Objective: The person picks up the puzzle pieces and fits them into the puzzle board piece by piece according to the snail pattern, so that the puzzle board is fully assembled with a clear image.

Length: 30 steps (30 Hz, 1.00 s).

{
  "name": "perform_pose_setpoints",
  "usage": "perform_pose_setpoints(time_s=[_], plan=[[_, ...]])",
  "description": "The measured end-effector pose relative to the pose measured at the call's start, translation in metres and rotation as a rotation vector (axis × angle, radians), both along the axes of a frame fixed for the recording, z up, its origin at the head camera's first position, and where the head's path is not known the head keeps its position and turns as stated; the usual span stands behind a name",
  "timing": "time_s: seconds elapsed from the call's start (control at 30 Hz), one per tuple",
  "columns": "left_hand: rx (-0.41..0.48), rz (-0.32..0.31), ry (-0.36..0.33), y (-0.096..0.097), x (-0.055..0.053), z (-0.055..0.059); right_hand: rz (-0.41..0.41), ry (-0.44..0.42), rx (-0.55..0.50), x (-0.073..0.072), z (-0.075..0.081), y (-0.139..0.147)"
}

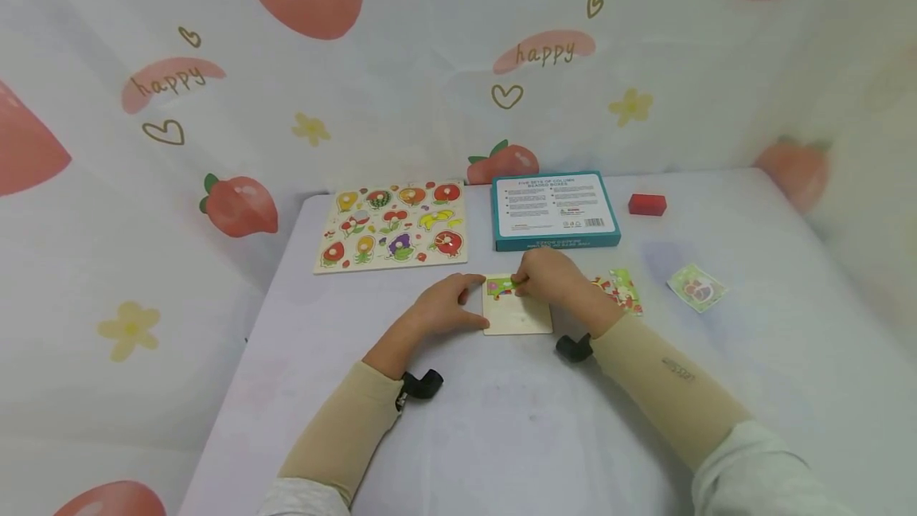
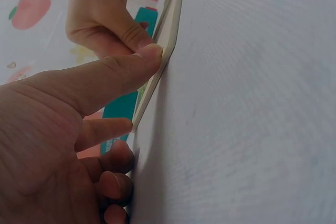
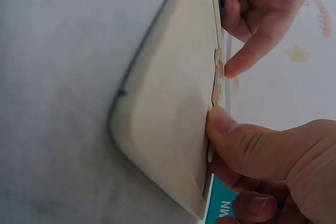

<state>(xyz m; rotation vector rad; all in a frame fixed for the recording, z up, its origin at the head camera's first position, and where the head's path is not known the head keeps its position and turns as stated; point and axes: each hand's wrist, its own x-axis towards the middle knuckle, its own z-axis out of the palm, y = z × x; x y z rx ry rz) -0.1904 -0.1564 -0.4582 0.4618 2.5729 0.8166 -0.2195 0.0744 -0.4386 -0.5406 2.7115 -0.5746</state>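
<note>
A small square wooden puzzle board (image 1: 517, 318) lies flat on the table, its lower part bare wood. My left hand (image 1: 446, 305) holds it at the left side, thumb at the near corner and index finger at the far one. Along the board's far edge lies a green printed jigsaw piece (image 1: 498, 286). Beside it my right hand (image 1: 550, 275) pinches another jigsaw piece (image 3: 211, 153) between thumb and fingers, low over the board's far part. Most of that piece is hidden by the fingers.
Loose printed jigsaw pieces (image 1: 627, 291) lie right of the board, partly behind the right wrist. Farther right is a small picture card (image 1: 697, 288). Behind stand a teal-edged box (image 1: 555, 209), a red block (image 1: 647, 205) and a fruit peg puzzle (image 1: 390, 227).
</note>
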Motion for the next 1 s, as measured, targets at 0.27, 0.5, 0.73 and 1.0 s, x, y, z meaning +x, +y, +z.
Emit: perform_pose_setpoints(time_s=[0.27,0.5,0.73,1.0], plan=[[0.009,-0.005,-0.002,0.0002,0.0010,0.0027,0.047,0.001,-0.007,0.0008,0.0004,0.0043],[0.003,0.001,0.004,0.0005,0.0006,0.0049,0.033,0.056,-0.015,0.0031,-0.0008,0.0054],[-0.005,0.005,-0.007,0.0008,0.0017,0.0064,-0.009,0.000,-0.042,0.0033,-0.0010,0.0060],[-0.014,0.006,-0.004,0.0008,0.0019,0.0056,-0.018,0.008,-0.011,0.0074,0.0025,0.0014]])
